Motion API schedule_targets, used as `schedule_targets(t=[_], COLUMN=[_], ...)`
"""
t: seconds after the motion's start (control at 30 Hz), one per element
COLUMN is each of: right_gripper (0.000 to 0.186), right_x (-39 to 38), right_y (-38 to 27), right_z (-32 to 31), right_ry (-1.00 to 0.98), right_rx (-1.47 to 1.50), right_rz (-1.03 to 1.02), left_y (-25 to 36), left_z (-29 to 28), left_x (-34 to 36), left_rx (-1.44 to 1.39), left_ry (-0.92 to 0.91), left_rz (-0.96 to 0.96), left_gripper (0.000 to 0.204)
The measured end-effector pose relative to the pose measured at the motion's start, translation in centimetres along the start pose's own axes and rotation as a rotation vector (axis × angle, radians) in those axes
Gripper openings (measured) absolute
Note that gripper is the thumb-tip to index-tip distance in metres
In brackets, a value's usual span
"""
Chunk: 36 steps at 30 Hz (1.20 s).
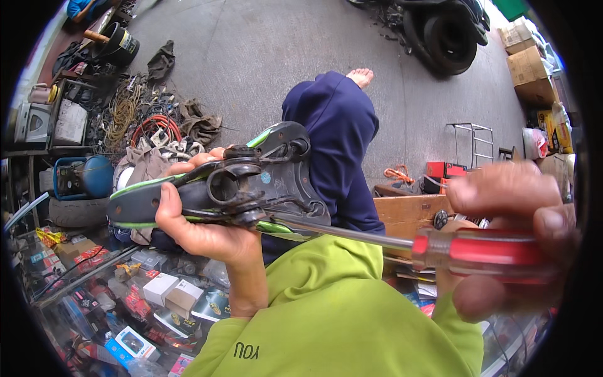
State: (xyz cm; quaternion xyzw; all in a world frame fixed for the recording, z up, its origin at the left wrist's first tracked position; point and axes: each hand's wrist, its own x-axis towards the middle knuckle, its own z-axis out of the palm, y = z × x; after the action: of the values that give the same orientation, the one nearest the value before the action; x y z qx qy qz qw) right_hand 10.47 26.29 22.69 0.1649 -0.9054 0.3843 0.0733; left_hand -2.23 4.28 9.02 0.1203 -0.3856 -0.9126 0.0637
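A black bicycle saddle with green edges is turned underside up above my lap. My left hand grips it from the near side, the thumb lying along its base and the fingers behind. On the saddle rails sits a dark round metal seat clamp. My right hand, blurred and close to the camera, holds a screwdriver by its red and clear handle. The shaft points left, and its end reaches the rail beside the clamp; whether the tip presses on anything I cannot tell.
Below left is a glass display case full of small boxed parts. Tangled cables and a black bucket lie further up. A tyre is at the far right, cardboard boxes by the right edge, a wooden box nearer.
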Motion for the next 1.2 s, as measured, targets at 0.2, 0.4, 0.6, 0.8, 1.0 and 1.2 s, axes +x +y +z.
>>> schedule_targets(t=[0.2,0.4,0.6,0.8,1.0,1.2], right_gripper=[0.031,0.03,0.026,0.032,0.041,0.034], right_x=[4.8,3.5,-0.1,0.6,1.7,0.8], right_y=[1.1,0.5,0.1,1.1,-0.1,2.8], right_z=[5.7,3.2,8.5,10.6,12.3,9.7], right_ry=[0.723,0.942,1.142,1.131,1.232,0.554], right_rx=[0.457,0.375,0.392,0.585,0.649,1.04], right_rz=[-0.289,-0.227,-0.098,0.015,-0.088,-0.479], left_y=[-0.3,-5.5,-9.9,-7.8,-8.2,-7.8], left_z=[1.1,4.3,-0.3,-3.1,-3.1,-3.2], left_x=[0.7,-1.4,-3.9,-0.7,-0.9,0.3], left_rx=[-0.1,-0.201,-0.055,-0.14,-0.001,-0.1], left_ry=[-0.137,-0.224,-0.247,-0.219,-0.248,-0.209], left_rz=[-0.031,-0.406,-0.726,-0.743,-0.672,-0.766], left_gripper=[0.035,0.029,0.03,0.034,0.034,0.035])
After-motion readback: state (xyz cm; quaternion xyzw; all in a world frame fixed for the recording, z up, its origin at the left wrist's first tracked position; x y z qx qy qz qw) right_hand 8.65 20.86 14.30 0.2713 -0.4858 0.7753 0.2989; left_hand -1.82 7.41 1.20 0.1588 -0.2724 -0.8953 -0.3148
